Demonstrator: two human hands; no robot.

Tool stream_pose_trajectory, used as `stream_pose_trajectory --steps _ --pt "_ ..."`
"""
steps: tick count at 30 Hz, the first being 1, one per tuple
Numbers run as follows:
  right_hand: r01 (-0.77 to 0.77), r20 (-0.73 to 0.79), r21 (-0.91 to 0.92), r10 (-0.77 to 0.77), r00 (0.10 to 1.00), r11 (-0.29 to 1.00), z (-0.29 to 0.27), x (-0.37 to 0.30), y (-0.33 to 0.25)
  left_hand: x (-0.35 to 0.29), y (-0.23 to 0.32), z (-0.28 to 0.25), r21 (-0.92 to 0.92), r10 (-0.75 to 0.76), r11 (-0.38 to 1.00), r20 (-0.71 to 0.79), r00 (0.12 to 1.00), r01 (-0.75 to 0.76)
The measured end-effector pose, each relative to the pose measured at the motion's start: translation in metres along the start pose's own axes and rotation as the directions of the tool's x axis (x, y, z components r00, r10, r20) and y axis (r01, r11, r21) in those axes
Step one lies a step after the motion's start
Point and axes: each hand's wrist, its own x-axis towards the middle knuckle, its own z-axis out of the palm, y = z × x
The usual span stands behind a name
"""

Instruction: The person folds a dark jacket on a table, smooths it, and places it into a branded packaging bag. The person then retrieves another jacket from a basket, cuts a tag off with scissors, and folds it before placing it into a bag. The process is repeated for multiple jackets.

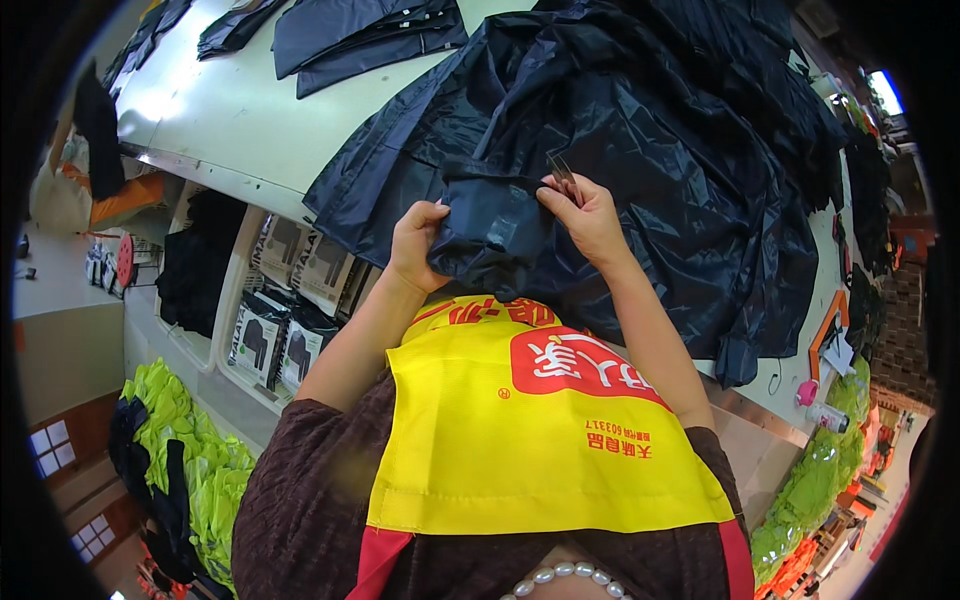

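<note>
A large dark navy garment (pixel 680 200) of shiny, thin fabric lies spread and crumpled over the table. My left hand (pixel 418 242) grips the left side of a bunched garment section (pixel 495 215), thumb on top. At that section's upper right edge, my right hand (pixel 592 222) is closed, thumb and fingers pinching the fabric. Slim metal thread snips (pixel 562 170) also sit in my right hand, their tips pointing up and away from me. The held section is raised toward me, just beyond my yellow apron (pixel 540 440).
Folded dark garments (pixel 365 42) lie at the table's far left. Below the table edge (pixel 215 172), a white crate (pixel 232 345) holds packaged garments. Bright yellow-green fabric (pixel 190 470) is heaped at lower left, with more at right. A bottle (pixel 828 416) stands near the right edge.
</note>
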Motion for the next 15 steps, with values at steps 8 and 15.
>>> stream_pose_trajectory --steps 8,15 --pt "-0.167 0.096 0.087 0.159 0.983 0.982 -0.011 0.004 -0.006 0.009 0.005 0.021 0.855 0.559 -0.285 0.516 0.649 -0.434" --pt "-0.115 0.098 0.059 0.109 0.989 0.992 -0.012 0.001 0.004 0.036 0.01 0.036 0.89 0.071 0.423 0.154 0.985 -0.17"
